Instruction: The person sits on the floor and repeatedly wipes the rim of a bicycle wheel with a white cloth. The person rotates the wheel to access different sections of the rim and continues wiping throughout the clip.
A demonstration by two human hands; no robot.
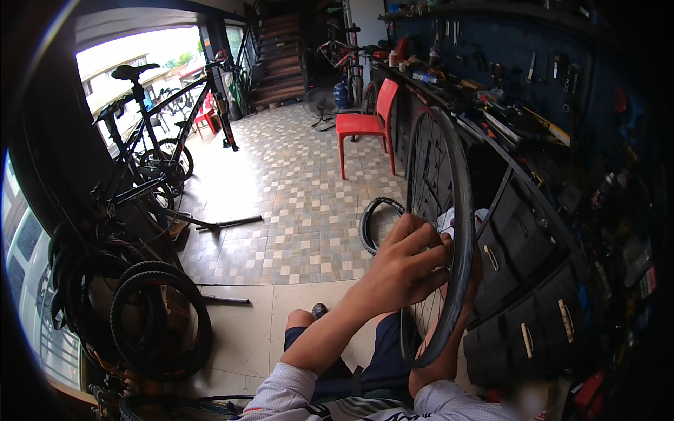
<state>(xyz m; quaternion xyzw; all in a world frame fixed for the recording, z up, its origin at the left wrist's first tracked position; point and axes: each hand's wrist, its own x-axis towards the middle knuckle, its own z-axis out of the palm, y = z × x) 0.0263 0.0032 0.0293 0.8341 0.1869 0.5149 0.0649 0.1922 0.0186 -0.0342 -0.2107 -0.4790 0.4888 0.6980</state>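
Note:
A bicycle wheel with a dark tyre stands upright and edge-on before me, its thin spokes facing left. My left hand reaches across to its near side. Its fingers are bent and pinched together by the spokes, close to the inside of the rim; whatever lies between the fingertips is hidden. Behind the wheel, my right hand grips it from the far side, with most of its fingers covered by the tyre. Both forearms come up from the lower edge, over my dark shorts.
A loose tyre lies on the tiled floor beyond the wheel. Further off is a red chair. Along the right runs a tool-covered workbench with dark drawers. Several tyres and a bicycle frame are at left.

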